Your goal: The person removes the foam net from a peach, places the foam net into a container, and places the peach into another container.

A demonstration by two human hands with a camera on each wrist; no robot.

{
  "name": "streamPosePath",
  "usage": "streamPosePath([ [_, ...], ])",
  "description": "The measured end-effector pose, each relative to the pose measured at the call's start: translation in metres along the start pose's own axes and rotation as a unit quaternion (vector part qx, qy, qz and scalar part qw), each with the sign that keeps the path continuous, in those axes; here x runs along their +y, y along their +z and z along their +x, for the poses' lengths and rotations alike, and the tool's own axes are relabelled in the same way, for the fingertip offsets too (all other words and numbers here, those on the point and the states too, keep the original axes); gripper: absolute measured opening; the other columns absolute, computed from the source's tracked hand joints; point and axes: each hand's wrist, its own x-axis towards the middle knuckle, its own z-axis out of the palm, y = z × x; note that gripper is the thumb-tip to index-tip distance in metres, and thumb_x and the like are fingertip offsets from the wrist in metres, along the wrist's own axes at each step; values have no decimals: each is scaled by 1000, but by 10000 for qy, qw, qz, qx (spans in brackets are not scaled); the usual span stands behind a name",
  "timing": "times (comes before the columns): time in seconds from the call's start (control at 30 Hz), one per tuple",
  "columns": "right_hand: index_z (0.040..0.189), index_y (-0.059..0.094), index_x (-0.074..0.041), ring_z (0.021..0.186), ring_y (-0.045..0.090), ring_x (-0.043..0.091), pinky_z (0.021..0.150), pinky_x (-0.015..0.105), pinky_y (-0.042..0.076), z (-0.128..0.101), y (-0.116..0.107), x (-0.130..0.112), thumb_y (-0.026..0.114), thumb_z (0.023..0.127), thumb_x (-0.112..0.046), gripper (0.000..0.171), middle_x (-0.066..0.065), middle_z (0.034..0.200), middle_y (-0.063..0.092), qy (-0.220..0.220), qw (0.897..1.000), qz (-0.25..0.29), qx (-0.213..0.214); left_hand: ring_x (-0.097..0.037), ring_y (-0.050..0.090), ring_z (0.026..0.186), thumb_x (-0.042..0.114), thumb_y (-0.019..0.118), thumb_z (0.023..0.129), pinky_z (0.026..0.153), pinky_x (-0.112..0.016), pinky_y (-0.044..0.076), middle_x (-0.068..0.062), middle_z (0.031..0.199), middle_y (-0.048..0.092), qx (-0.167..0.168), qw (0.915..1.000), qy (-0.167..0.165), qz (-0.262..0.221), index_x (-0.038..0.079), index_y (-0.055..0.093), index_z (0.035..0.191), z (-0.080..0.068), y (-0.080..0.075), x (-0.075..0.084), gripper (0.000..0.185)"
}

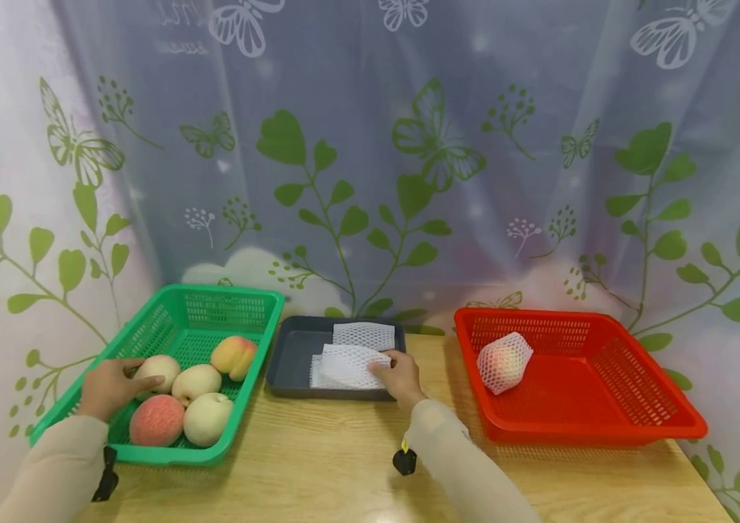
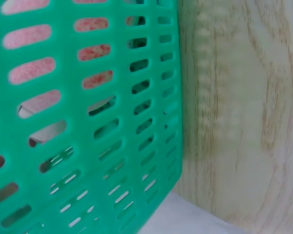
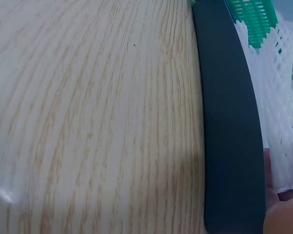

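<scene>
I can make out faint white lettering high on the curtain (image 1: 370, 145), above the printed butterflies, but it is too washed out for me to read; nothing else carries a label.

My left hand (image 1: 107, 387) is inside the green basket (image 1: 167, 454), fingers curled around a pale peach (image 1: 156, 368) at the near-left of the pile. Just to the right of that hand lie three more: a cream peach (image 1: 196, 382), a pinkish-red peach (image 1: 157, 420) toward me, and a pale green one (image 1: 208, 418) beside it. A yellow-orange peach (image 1: 234, 357) sits farther in, past the others. From the left wrist view I only get the basket's slotted wall with pink fruit showing through the holes, and bare wood beside it.

My right hand (image 1: 399, 375) rests over the near-right edge of the dark grey tray (image 1: 287, 356), fingertips pinching the corner of the top foam net sleeve (image 1: 346, 365); a second sleeve (image 1: 364, 335) lies beyond it, farther from the hand. The right wrist view shows the tray's rim with white netting behind it and my fingers touching that netting.

Off to the right of that hand, well apart, the red basket (image 1: 637, 428) holds one peach wrapped in net (image 1: 504, 362). Everything stands on the wooden table (image 1: 317, 465).
</scene>
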Motion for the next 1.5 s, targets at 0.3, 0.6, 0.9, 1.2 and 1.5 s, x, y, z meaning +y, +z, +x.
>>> streamPosePath([
  [0.3, 107, 70, -2, 74, 42, 19, 58, 29, 35, 0, -1, 1, 75, 83, -13, 27, 7, 87, 54, 21, 10000, 24, -8, -50, 60, 86, 32, 78, 80, 71, -58, 47, -34, 96, 65, 60, 10000, -23, -66, -16, 60, 116, -2, 0, 1, 63],
  [0.6, 120, 65, -4, 96, 52, 25, 73, 35, 47, -3, -4, -2, 74, 85, -14, 38, 14, 117, 61, -145, 9998, -111, -12, -51, 59, 88, 31, 77, 81, 73, -59, 47, -37, 100, 63, -37, 9999, -41, -113, -18, 57, 116, 0, -3, 2, 64],
  [0.9, 122, 62, 1, 115, 55, 35, 97, 47, 46, -4, -17, -20, 72, 86, -10, 40, 19, 123, 62, -887, 9960, -129, -8, -56, 51, 105, 34, 68, 89, 80, -60, 47, -41, 121, 50, -229, 9993, -34, -293, -21, 49, 123, 3, -12, 19, 68],
  [1.2, 121, 62, 4, 113, 57, 39, 98, 46, 47, 1, -36, -44, 72, 85, -6, 39, 22, 121, 62, -1085, 9939, 184, 59, -55, 43, 118, 44, 67, 88, 88, -63, 43, -39, 133, 42, -500, 9965, -63, -669, -14, 42, 136, 15, -18, 61, 78],
  [1.5, 132, 54, -1, 126, 48, 37, 103, 48, 42, 3, -66, -66, 70, 88, -13, 49, 21, 134, 54, -800, 9945, 454, -496, -48, 41, 126, 44, 66, 88, 96, -61, 41, -31, 141, 41, -717, 9887, 91, -1316, -4, 43, 141, 21, -6, 111, 75],
])
